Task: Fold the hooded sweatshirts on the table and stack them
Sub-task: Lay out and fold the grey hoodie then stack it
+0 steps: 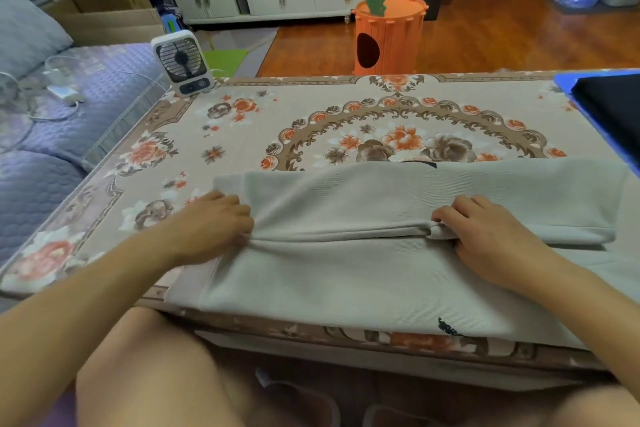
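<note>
A pale grey sweatshirt (398,270) lies spread across the near half of the table (311,107), its near edge hanging a little over the table's front and a small dark print showing near that edge on the right. Across its middle runs a raised fold line from left to right, and both hands sit on that line. The left hand (211,229) has its fingers curled down into the cloth at the left end of the fold, pinching a bunched ridge of fabric there; the right hand (485,236) does the same nearer the right, thumb and fingers gathering a small roll of cloth. Holding the two ends of one crease like this keeps the fold straight, so it looks as if the garment is being doubled over along its length, with the far layer already lying flat beyond the hands. Judging from this, the folding of this piece is partway done and nothing has yet gone onto a stack. At the far right edge of the table a dark garment (613,111) rests on something blue (564,83); whether it is already folded cannot be told. A small white fan (181,61) stands at the far left corner, well apart from the work.
</note>
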Motion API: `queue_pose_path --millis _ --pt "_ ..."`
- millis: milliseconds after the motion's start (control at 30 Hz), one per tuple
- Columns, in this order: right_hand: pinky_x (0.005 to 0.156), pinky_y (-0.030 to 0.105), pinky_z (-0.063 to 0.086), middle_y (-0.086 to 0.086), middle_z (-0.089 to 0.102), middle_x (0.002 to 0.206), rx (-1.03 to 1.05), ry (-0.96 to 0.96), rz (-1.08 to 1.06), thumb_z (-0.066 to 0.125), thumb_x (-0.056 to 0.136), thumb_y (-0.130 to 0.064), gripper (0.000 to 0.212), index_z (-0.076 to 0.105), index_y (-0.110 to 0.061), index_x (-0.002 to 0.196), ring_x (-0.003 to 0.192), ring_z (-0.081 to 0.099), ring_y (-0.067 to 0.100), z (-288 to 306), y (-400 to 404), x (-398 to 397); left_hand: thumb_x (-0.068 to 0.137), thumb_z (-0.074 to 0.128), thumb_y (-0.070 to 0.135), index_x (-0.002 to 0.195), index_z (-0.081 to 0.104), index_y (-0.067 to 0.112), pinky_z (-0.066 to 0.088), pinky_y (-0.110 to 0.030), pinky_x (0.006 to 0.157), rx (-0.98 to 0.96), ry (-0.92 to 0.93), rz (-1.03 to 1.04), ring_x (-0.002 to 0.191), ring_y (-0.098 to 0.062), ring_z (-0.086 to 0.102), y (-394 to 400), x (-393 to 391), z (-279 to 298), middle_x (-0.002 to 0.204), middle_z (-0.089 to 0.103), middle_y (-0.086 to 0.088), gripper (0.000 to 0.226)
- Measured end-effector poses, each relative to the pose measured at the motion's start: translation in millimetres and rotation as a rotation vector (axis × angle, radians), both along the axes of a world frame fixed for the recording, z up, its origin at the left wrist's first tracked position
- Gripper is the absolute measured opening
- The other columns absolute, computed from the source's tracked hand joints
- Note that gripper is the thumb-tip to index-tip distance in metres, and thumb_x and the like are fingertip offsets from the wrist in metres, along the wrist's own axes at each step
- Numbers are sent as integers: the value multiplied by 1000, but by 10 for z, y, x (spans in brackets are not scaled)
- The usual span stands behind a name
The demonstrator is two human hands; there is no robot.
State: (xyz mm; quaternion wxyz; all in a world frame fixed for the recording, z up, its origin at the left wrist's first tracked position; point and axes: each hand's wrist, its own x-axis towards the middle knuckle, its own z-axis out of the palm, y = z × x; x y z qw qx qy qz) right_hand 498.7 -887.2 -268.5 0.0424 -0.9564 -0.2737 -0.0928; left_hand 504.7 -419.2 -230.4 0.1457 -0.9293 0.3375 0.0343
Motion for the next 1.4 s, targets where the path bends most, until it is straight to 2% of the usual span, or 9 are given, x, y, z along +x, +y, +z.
queue_pose_path --millis 233,400,533,833,967,1134,1200,1267,1400 --pt "59 40 44 2 54 90 17 -40 13 59 78 -9 33 59 -20 109 78 49 29 -20 3 -11 89 54 27 105 57 30 39 -35 82 116 -60 197 101 -21 53 -187 51 -125 102 58 7 16" --pt "60 37 41 2 55 91 3 -33 2 65 75 -5 37 60 -19 109 80 50 28 -31 8 5 82 65 24 85 43 29 42 -41 70 -249 -19 400 80 -20 45 -36 -2 -230 84 47 8 23" --pt "61 42 45 5 54 94 59 -111 -3 68 73 1 36 60 -13 104 82 47 29 -6 42 -59 82 56 12 84 47 24 32 -37 64 -391 -167 270 75 -22 43 8 -108 -203 83 47 5 15" --pt "75 42 51 0 58 107 24 -12 22 63 85 -3 39 63 -14 123 95 47 23 -57 -69 -123 94 48 26 98 56 32 40 -36 90 84 -16 307 99 -19 50 -516 -150 91 99 55 8 10" --pt "84 39 53 -1 55 121 -50 108 -24 50 86 -9 53 56 -19 138 111 49 23 105 -61 -283 89 42 34 121 64 19 44 -43 100 -529 -6 140 118 -30 54 -1807 -29 119 125 62 -6 42" --pt "98 38 49 -4 70 122 78 309 -150 46 90 -12 46 67 -28 128 115 62 23 438 -150 -195 94 14 53 160 20 35 11 -50 124 -502 179 259 156 -26 2 -2880 184 -341 170 7 -5 69" --pt "107 37 42 2 66 132 295 164 -277 51 94 -15 42 64 -23 133 125 57 24 501 -287 40 92 11 55 160 8 43 0 -53 124 -458 219 310 155 -22 -14 -2901 229 -532 170 -7 4 69" --pt "117 42 24 8 45 153 301 21 -377 43 99 -33 49 48 -22 147 143 37 29 449 -480 366 90 10 58 158 3 47 -6 -59 122 -434 220 325 154 -21 -19 -2901 234 -588 169 -14 10 69" --pt "124 51 4 0 8 168 53 375 -713 15 101 -61 64 18 -32 159 154 4 27 -18 -1025 801 90 7 61 156 -2 51 -3 -68 118 -424 244 367 154 -22 -21 -2910 215 -550 167 -16 16 68"
